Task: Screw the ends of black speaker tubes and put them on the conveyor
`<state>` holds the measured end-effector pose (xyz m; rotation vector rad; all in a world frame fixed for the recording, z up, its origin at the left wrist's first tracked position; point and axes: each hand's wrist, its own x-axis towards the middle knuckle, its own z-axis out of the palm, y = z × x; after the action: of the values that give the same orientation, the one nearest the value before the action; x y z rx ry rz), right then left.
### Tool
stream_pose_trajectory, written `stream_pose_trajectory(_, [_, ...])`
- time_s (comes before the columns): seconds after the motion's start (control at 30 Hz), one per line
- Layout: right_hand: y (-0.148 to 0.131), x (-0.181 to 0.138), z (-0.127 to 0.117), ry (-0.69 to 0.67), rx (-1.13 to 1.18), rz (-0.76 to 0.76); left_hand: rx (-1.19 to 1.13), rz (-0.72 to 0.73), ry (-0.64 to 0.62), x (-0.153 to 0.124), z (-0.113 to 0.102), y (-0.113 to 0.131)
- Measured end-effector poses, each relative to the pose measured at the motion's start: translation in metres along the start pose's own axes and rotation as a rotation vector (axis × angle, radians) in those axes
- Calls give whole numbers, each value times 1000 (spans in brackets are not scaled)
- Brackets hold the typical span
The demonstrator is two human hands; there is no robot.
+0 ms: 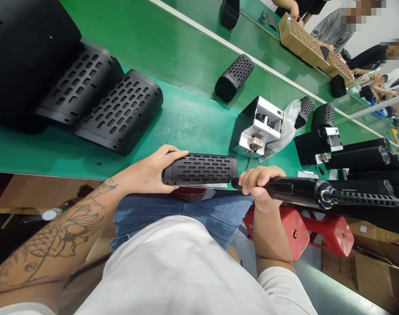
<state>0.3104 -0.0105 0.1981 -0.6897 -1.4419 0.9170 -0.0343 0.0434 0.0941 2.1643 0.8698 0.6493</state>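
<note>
My left hand (153, 171) is wrapped round the left end of a black perforated cylinder housing (201, 169), which lies sideways at the near edge of the green bench (186, 118). My right hand (260, 186) is closed round the grip of a black electric screwdriver (304, 190). The tool's tip points left and meets the right end of the housing. The tool's body runs off to the right.
Two larger perforated black shells (120, 109) lie at the left. Another cylinder housing (234, 78) rests further back. A white and black screw feeder (256, 129) stands mid-bench, with black boxes (360, 153) right. Other people work at cardboard trays (304, 41) far right. Red stools (317, 232) stand below.
</note>
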Motion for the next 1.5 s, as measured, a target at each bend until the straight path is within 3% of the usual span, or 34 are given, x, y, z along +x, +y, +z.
stream_pose_trajectory(0.13, [-9,-1,-1,-3,-27,20,22,-15,48,-5,4,-4])
stream_pose_trajectory(0.2, [-13,8,-12,59,-35,-10,26,20,84,-7,9,-8])
stream_pose_trajectory(0.37, [10,64,-62,512,-212,-257,6,37,137,-12,22,-12])
stream_pose_trajectory(0.43, [29,84,-78,620,-300,-277,4,15,168,-12,29,-13])
stream_pose_trajectory(0.57, [60,93,-91,578,-412,-184,-5,-23,220,-16,42,-17])
stream_pose_trajectory(0.7, [63,81,-91,539,-428,-144,-54,-68,222,-18,48,-20])
stream_pose_trajectory(0.9, [8,59,-53,506,-207,-185,-52,-29,209,-16,48,-18])
stream_pose_trajectory(1.07, [-32,27,-2,213,-79,-102,-58,-1,223,-13,49,-19])
stream_pose_trajectory(1.17, [-27,17,19,87,-58,-79,-64,-2,220,-12,48,-18])
stream_pose_trajectory(1.5, [-1,19,59,71,21,13,-80,34,238,-11,52,-18])
